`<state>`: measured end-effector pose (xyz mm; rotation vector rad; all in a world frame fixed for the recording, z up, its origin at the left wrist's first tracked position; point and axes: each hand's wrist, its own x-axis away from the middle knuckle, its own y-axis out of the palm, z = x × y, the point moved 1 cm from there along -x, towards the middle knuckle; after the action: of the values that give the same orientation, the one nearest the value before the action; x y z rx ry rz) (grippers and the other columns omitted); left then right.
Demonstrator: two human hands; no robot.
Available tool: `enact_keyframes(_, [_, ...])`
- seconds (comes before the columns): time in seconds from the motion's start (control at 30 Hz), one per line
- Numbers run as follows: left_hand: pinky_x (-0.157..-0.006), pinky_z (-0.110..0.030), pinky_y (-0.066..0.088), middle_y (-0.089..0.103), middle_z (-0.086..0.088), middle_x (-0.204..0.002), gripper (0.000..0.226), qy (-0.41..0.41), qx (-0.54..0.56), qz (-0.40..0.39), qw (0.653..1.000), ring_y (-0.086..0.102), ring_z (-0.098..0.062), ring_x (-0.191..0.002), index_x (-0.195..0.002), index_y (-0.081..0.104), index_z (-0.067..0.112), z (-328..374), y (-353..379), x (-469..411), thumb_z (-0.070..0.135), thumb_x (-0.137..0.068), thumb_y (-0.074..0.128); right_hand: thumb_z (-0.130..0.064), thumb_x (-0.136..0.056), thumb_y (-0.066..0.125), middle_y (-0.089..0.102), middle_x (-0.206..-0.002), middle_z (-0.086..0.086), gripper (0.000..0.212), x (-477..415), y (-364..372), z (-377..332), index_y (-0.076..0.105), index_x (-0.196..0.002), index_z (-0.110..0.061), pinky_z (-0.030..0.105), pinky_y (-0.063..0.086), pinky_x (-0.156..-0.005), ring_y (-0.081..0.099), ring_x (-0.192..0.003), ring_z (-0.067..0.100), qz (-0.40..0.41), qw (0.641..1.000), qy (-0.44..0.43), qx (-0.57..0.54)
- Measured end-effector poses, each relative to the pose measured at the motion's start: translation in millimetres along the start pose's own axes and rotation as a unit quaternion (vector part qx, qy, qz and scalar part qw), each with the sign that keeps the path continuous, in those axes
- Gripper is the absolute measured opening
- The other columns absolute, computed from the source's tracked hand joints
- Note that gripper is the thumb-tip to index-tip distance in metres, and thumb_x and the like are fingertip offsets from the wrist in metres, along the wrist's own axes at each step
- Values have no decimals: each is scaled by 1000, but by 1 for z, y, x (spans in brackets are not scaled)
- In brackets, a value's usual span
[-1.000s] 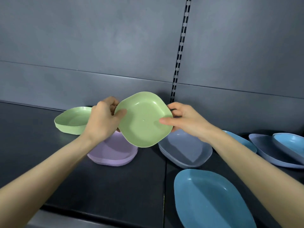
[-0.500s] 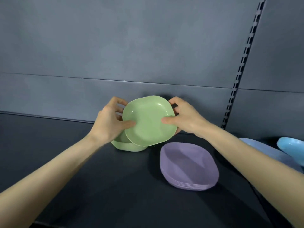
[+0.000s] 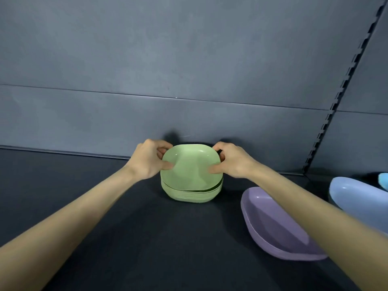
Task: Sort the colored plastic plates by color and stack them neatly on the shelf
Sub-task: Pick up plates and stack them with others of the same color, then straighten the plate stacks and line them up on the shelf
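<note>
At the far middle of the shelf (image 3: 147, 238), the left hand (image 3: 150, 159) and right hand (image 3: 233, 160) each pinch a side rim of the green plate (image 3: 192, 166), tilted on the green stack (image 3: 191, 194) (probably light, stiff, slick plastic), so opposite rims look the safest hold.

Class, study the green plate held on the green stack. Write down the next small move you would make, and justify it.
Probably ease the green plate down until it nests level. The left hand and right hand pinch its opposite edges, and it sits askew on the green stack, a dark gap showing under its near rim.
</note>
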<state>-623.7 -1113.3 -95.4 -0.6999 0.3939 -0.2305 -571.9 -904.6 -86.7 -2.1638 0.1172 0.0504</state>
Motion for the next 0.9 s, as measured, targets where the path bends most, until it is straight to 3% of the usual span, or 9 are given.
enact_keyframes(0.1, [-58,-2,38,56,11,-71,36,5,-12,-13,1000,50,-3,-60,-102,69,14,-5,2,-3,1,-69,76,-23,-73,78,50,-75,-14,44,-1,1,1,58,-111,-16,18,38,-58,51,-80,14,-19,999,3,26])
enact_keyframes(0.27, [-83,-29,48,58,3,-86,37,10,-47,-34,998,59,-22,-88,-106,69,13,-5,5,-2,3,-71,75,-21,-74,78,46,-90,-12,66,0,1,-1,46,-132,-19,19,35,-70,45,-88,11,-47,997,-24,54])
enact_keyframes(0.37, [-90,-33,50,65,-1,-95,36,-6,-25,-56,998,62,-21,-94,-105,68,16,-10,7,-2,3,-72,74,-21,-74,78,43,-80,-18,63,0,3,-1,49,-129,-20,14,35,-61,46,-76,6,-60,995,-35,65])
enact_keyframes(0.47, [-91,-37,50,70,-5,-97,35,-8,-5,-75,997,65,-23,-95,-105,67,16,-12,8,-2,2,-73,72,-21,-75,77,45,-82,-18,62,1,4,0,49,-131,-20,16,36,-63,47,-74,4,-68,996,-28,58])
enact_keyframes(0.63, [-84,-35,48,67,-6,-88,27,6,-42,-125,991,62,-27,-86,-103,67,14,-12,4,-2,10,-78,71,-30,-81,72,50,-110,-4,70,8,2,-3,37,-142,-20,19,32,-81,45,-97,12,-84,992,-20,90])
enact_keyframes(0.7, [-88,-35,46,67,-7,-101,32,26,-79,-137,987,61,-27,-97,-111,64,13,-7,4,-2,21,-80,71,-35,-84,68,52,-125,3,72,12,-3,-6,33,-144,-17,18,31,-83,48,-106,16,-66,992,-18,103])
enact_keyframes(0.8, [-98,-26,36,52,-5,-132,54,83,-144,-87,982,51,-21,-120,-135,48,12,15,1,2,27,-86,65,-36,-86,65,53,-129,10,67,23,-21,-6,35,-142,-15,19,34,-85,51,-112,19,-11,994,-16,110])
enact_keyframes(0.9, [-102,-30,34,47,-5,-134,49,158,-175,-68,969,45,-25,-125,-133,49,16,50,-2,6,31,-88,62,-34,-86,66,50,-134,9,61,41,-50,-3,40,-139,-15,23,34,-91,48,-120,22,41,989,-23,138])
